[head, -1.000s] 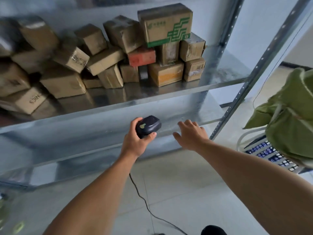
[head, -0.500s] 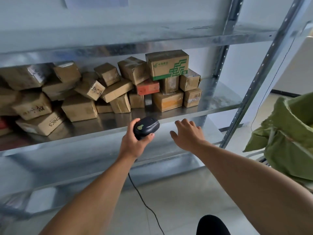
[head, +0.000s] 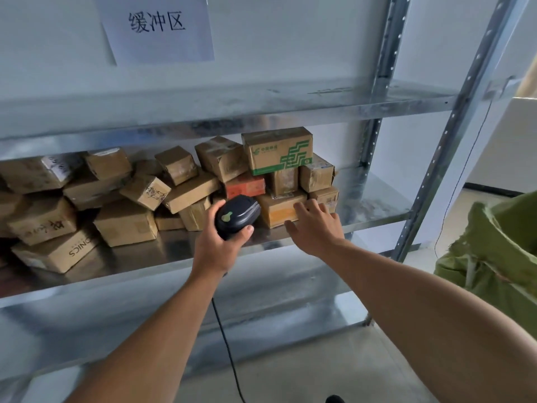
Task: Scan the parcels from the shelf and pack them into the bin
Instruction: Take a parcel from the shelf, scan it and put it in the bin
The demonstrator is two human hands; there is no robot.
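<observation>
1 steel rack, 3 shelf levels in view, fills most of the frame. Middle level holds all the parcels: roughly twenty cardboard boxes heaped from left edge to centre, tilted at mixed angles. The left ones are blurred, so the count is approximate. 1 green-printed box sits upright on top, long side across the frame. 1 green sack at right edge, contents not visible. 1 paper sign upper left, three characters.

2 bare hands at centre. Right hand: fingers straight and spread over a yellow-fronted box at the heap's lower right, contact unclear. Left hand wrapped round 1 black scanner, long axis lower-left to upper-right, nose toward the parcels. 1 cable drops to the bottom edge.
</observation>
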